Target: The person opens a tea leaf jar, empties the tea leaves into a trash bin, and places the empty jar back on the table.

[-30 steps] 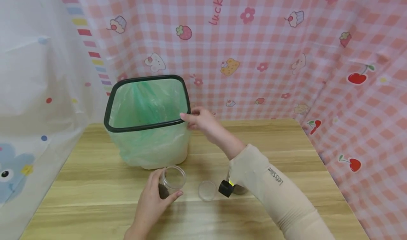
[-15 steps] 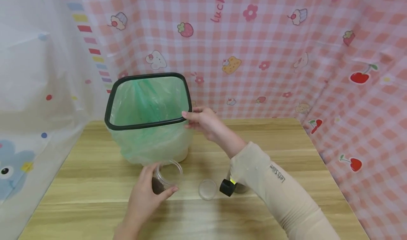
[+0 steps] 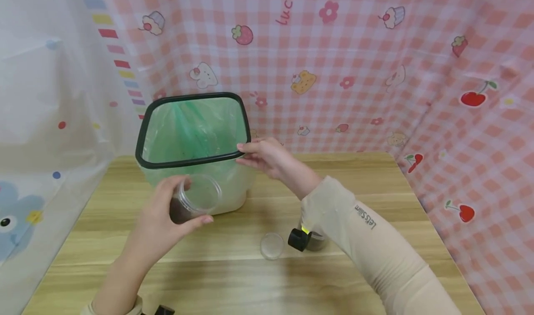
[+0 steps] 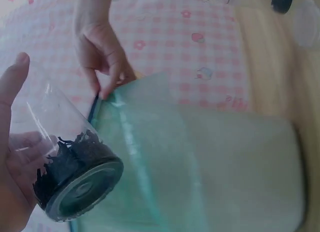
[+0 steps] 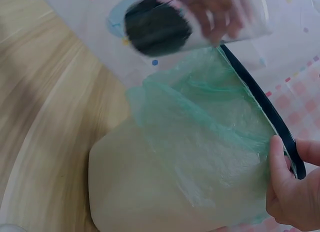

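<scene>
My left hand (image 3: 160,217) grips a clear plastic jar (image 4: 75,157), tilted, its open mouth toward the bin. Dark, leaf-like dry bits lie at the jar's bottom, seen best in the left wrist view. The trash bin (image 3: 233,194) is pale, lined with a green plastic bag (image 5: 200,117) and topped by a black rim (image 3: 187,163). At the rim's near right corner, my right hand (image 3: 267,156) pinches the edge between thumb and fingers. The jar is in front of the bin, just below the rim in the head view.
A round clear lid (image 3: 272,246) lies on the wooden table (image 3: 233,278). Right of it, a second jar (image 3: 317,241) with dark contents is partly hidden by the right sleeve and a black wrist device (image 3: 298,239). A pink checked curtain (image 3: 354,106) hangs behind.
My left hand has lifted the jar off the table area, up and leftward toward the bin, tilting it more. The right hand keeps its pinch on the rim.
</scene>
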The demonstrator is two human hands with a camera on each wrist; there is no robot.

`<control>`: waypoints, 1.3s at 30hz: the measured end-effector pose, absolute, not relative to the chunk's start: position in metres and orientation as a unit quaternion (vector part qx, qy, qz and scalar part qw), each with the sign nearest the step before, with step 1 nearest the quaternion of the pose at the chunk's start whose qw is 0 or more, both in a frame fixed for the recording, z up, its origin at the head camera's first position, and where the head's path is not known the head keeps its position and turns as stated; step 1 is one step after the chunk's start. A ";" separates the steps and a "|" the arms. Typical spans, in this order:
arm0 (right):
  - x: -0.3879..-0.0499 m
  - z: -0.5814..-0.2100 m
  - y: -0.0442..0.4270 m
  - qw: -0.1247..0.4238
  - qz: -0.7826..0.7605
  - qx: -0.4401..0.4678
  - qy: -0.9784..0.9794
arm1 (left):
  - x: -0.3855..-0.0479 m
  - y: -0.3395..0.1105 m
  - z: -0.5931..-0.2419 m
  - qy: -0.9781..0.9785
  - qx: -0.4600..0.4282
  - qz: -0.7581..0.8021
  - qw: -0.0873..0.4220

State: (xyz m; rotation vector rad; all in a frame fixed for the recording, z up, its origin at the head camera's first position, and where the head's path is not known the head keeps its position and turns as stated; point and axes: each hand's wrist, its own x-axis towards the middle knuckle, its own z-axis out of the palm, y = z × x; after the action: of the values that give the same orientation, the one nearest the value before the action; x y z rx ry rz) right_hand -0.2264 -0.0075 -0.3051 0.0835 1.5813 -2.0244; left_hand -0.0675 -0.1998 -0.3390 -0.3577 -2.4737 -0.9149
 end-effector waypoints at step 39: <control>-0.217 -0.304 -0.008 0.293 -0.783 0.092 0.541 | -0.154 -0.247 -0.226 -0.986 -0.098 -0.121 0.053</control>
State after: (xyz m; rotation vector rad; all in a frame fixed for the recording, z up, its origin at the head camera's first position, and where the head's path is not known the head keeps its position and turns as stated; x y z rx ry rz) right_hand -0.2169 -0.0081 -0.3036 0.2459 1.4412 -2.0859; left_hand -0.1541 -0.2466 -0.2263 -0.2983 -2.9976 -0.3665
